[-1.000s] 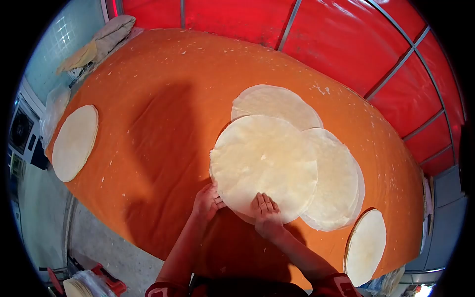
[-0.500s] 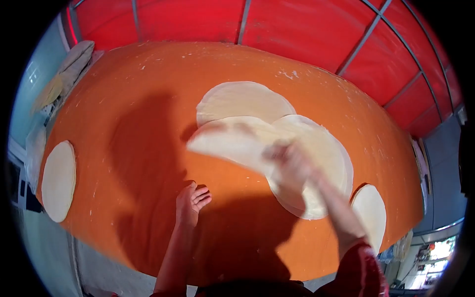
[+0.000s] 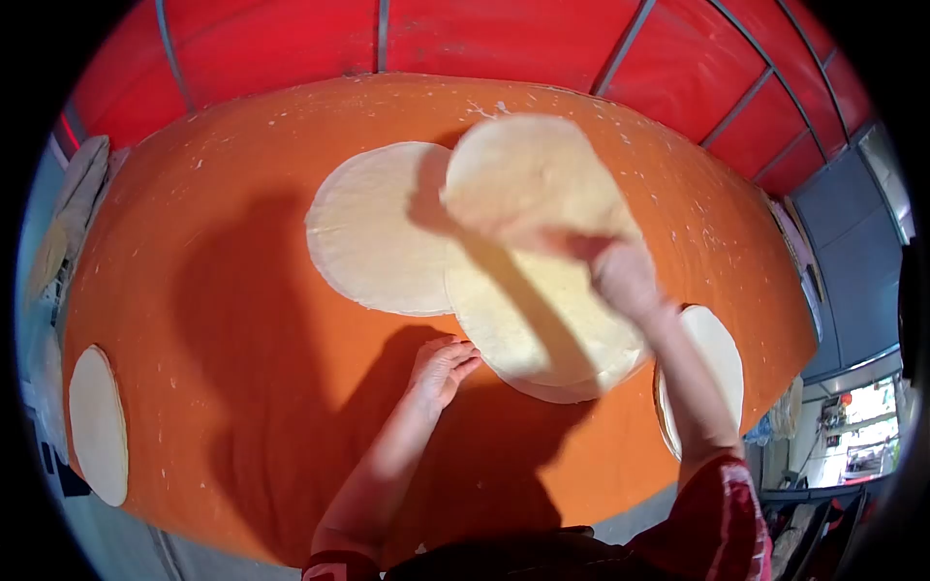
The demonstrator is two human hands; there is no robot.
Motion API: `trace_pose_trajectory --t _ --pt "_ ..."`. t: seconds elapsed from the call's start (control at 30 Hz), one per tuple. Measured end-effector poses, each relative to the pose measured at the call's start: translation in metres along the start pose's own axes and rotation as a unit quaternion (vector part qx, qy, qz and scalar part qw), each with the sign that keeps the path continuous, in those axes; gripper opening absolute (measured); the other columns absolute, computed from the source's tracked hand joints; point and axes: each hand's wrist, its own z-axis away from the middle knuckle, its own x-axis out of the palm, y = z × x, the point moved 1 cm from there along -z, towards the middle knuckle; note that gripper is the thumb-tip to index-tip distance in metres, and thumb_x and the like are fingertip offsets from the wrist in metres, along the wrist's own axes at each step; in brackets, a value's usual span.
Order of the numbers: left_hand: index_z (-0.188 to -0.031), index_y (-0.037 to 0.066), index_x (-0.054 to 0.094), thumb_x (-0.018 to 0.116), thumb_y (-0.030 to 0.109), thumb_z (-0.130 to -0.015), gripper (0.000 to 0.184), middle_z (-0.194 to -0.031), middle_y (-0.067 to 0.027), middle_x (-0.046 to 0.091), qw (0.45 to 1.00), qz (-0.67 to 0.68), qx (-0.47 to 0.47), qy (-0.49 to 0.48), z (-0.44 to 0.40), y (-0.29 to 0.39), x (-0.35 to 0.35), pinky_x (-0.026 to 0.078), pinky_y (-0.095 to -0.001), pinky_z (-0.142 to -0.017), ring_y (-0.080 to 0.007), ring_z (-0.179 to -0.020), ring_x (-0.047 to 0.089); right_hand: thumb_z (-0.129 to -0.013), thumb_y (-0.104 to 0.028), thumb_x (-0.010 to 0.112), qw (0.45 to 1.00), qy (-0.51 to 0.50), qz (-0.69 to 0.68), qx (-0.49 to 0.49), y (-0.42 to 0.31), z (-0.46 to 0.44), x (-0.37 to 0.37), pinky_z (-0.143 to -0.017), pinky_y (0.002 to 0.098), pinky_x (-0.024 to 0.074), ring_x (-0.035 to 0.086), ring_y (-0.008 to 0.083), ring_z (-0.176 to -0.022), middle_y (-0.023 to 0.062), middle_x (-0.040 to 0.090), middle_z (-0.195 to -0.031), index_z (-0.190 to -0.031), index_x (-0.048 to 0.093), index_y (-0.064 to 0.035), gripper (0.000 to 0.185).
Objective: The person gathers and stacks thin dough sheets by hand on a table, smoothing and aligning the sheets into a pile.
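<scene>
At the left, we see crumpled cloth [image 3: 82, 184] along the edge of a wide orange table [image 3: 242, 155], and lower down a left dough pile [image 3: 99, 426], pale and oval to our view, lying near the rim. A red wall [image 3: 484, 39] with grey bars runs behind the far side. Next comes a large dark shadow [image 3: 252, 329] across the tabletop, then a flat dough round [image 3: 373, 232] lying spread out left of the middle.

Just nearer to us is the left hand [image 3: 444, 373], half open with its fingers loosely bent; we see nothing in its grasp. Its fingertips are right by the edge of a lower dough round [image 3: 542, 334] — whether they touch it, we cannot tell. That lower round overlaps the flat one's right side, and a band of shade crosses it.

Above it, in the middle of the table, is the held dough round [image 3: 533, 174], up off the surface and blurred along its near edge. The right hand [image 3: 625, 276], blurred too, is closed on that near edge. Beyond to the right, the forearm partly covers a right dough pile [image 3: 712, 358]; a red sleeve [image 3: 712, 523] shows below, and grey panels [image 3: 857, 242] stand farthest right.
</scene>
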Motion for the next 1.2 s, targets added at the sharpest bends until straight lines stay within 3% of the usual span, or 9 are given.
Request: trace_pose_trajectory --t 0.03,0.23,0.3,0.37,0.47,0.7,0.8,0.97,1.2 --pt "-0.085 0.000 0.049 0.055 0.000 -0.072 0.015 -0.085 -0.0151 0.056 1.000 -0.006 0.002 0.008 -0.002 -0.001 0.001 0.044 -0.0409 -0.080 -0.0283 -0.086 0.055 -0.061 -0.004 0.047 0.992 -0.105 0.059 0.021 -0.022 0.012 0.020 -0.060 0.0346 0.0447 0.057 0.0259 -0.064 0.0130 0.059 -0.070 -0.090 0.058 -0.0063 0.031" --pt "-0.087 0.001 0.049 0.058 0.001 -0.070 0.020 -0.083 -0.0095 0.054 0.990 -0.135 0.029 0.030 -0.004 0.000 0.014 0.048 -0.0342 -0.071 -0.0192 -0.076 0.055 -0.066 -0.003 0.045 0.985 -0.051 -0.153 0.055 -0.027 0.061 0.118 -0.059 0.0340 0.0454 0.057 0.0235 -0.069 0.0108 0.059 -0.074 -0.088 0.057 -0.0055 0.025" --pt "-0.089 0.001 0.049 0.058 0.001 -0.069 0.021 -0.083 -0.0082 0.053 0.979 -0.190 0.053 0.040 -0.004 -0.003 0.019 0.048 -0.0336 -0.070 -0.0178 -0.076 0.055 -0.068 -0.002 0.044 0.958 0.212 -0.182 0.068 -0.046 0.062 0.104 -0.061 0.0323 0.0465 0.057 0.0226 -0.076 0.0113 0.059 -0.082 -0.090 0.057 -0.0057 0.025" --pt "-0.093 0.002 0.050 0.055 -0.002 -0.069 0.025 -0.083 -0.0054 0.049 0.950 -0.289 0.098 0.060 -0.005 -0.007 0.020 0.048 -0.0342 -0.070 -0.0174 -0.077 0.052 -0.063 -0.005 0.050 0.986 0.108 -0.112 0.052 -0.065 0.073 0.135 -0.078 0.0356 0.0426 0.050 0.0272 -0.099 0.0156 0.052 -0.107 -0.094 0.053 -0.0023 0.031" --pt "-0.094 0.003 0.050 0.055 -0.003 -0.068 0.027 -0.082 -0.0034 0.046 0.934 -0.336 0.104 0.066 0.001 -0.004 0.031 0.048 -0.0323 -0.070 -0.0156 -0.076 0.051 -0.062 -0.006 0.051 0.968 0.129 -0.206 0.060 -0.079 0.072 0.132 -0.081 0.0371 0.0414 0.047 0.0302 -0.103 0.0181 0.049 -0.110 -0.096 0.051 0.0002 0.035" --pt "-0.099 0.003 0.044 0.053 -0.010 -0.065 0.038 -0.087 -0.0041 0.045 0.909 -0.354 0.193 0.100 -0.009 -0.024 0.017 0.048 -0.0296 -0.071 -0.0155 -0.077 0.051 -0.060 0.000 0.049 0.944 0.235 -0.218 0.075 -0.089 0.073 0.132 -0.082 0.0393 0.0397 0.048 0.0318 -0.102 0.0180 0.050 -0.109 -0.099 0.051 0.0027 0.039" --pt "-0.100 0.003 0.040 0.051 -0.012 -0.063 0.042 -0.088 -0.0067 0.044 0.935 -0.254 0.213 0.127 -0.010 -0.028 0.022 0.048 -0.0311 -0.072 -0.0184 -0.080 0.052 -0.059 -0.011 0.057 0.957 0.193 -0.207 0.055 -0.087 0.071 0.141 -0.086 0.0403 0.0366 0.045 0.0319 -0.106 0.0208 0.048 -0.111 -0.101 0.049 0.0043 0.045" --pt "-0.099 -0.001 0.038 0.047 -0.018 -0.058 0.045 -0.089 -0.0150 0.050 0.984 -0.112 0.097 0.103 -0.010 -0.025 0.021 0.048 -0.0376 -0.074 -0.0269 -0.084 0.053 -0.063 -0.015 0.058 0.955 0.192 -0.218 0.065 -0.086 0.074 0.135 -0.087 0.0401 0.0357 0.044 0.0329 -0.107 0.0212 0.047 -0.112 -0.103 0.048 0.0054 0.047" --pt "-0.109 -0.003 0.036 0.044 -0.013 -0.062 0.049 -0.096 -0.0186 0.053 0.992 -0.120 -0.016 -0.033 -0.006 -0.013 0.034 0.045 -0.0354 -0.071 -0.0251 -0.080 0.054 -0.070 -0.021 0.056 0.949 0.169 -0.261 0.057 -0.096 0.081 0.132 -0.091 0.0446 0.0283 0.037 0.0324 -0.112 0.0212 0.043 -0.116 -0.104 0.048 0.0056 0.044"
